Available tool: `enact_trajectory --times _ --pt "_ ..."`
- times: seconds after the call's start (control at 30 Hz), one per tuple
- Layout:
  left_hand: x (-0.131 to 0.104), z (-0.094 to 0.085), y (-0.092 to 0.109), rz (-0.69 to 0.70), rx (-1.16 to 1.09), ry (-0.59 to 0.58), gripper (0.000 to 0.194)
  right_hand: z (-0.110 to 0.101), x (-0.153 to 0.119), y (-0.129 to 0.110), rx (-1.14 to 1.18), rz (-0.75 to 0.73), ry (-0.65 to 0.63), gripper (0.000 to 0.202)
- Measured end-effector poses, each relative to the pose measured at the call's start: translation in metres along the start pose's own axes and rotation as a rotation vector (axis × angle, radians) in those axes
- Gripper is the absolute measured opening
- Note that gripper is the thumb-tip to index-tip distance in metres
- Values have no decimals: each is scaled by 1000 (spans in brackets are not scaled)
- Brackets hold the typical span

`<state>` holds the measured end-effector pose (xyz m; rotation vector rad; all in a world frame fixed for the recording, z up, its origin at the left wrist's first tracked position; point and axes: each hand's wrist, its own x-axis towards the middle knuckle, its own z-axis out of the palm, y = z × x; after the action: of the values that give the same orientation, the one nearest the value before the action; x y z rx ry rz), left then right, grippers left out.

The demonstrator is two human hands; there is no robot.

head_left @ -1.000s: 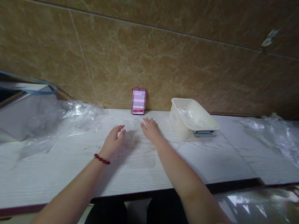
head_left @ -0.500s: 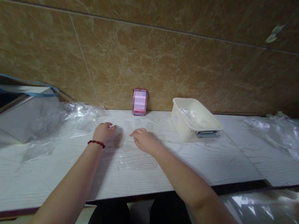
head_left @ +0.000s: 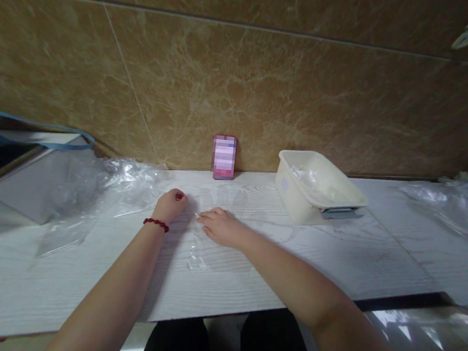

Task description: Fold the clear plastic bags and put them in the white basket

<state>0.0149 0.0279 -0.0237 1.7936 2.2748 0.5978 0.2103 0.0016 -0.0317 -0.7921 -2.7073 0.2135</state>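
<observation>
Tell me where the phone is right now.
In the head view, the phone stands near centre against the brown wall, left of the cream tub and beyond the right hand.

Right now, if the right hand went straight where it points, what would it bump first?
Probably the left hand with a dark red beaded bracelet at its wrist. The right hand points towards it over the white wood-grained table, but depth is unclear; it might slip past.

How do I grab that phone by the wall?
I'd pinch the phone by its left and right edges, coming from the front. It stands upright against the marbled brown wall, which blocks its back, while both side edges look free.
</observation>
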Motion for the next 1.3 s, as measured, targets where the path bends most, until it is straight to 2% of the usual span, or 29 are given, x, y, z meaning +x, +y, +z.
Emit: enact_trajectory --times 0.17,0.23,0.33,0.47,0.77,0.97,1.03,1.13,1.23,1.3 --pt "-6 -6 10 14 -124 16 25 2 6 4 138 -33 76 25" --pt "-10 -8 15 43 -175 31 24 2 8 7 201 -3 138 21" --pt "-15 -9 21 96 -267 45 25 2 11 10 267 109 253 21" --pt "-21 -8 27 201 -352 1 25 4 12 13 359 311 362 36" --pt "-31 -2 37 404 -286 -38 22 3 12 15 417 375 284 42" --pt "-32 -3 38 452 -341 -39 28 6 13 19 403 356 304 29" --pt "-32 -9 34 431 -308 -32 26 7 13 20 393 331 316 23" --pt "-32 -22 26 381 -120 -29 20 7 13 22 357 322 329 18" --pt "-37 -27 22 353 72 -104 20 6 13 23 329 319 319 17" --pt "-40 -24 24 333 135 -159 25 5 12 23 318 322 308 17"
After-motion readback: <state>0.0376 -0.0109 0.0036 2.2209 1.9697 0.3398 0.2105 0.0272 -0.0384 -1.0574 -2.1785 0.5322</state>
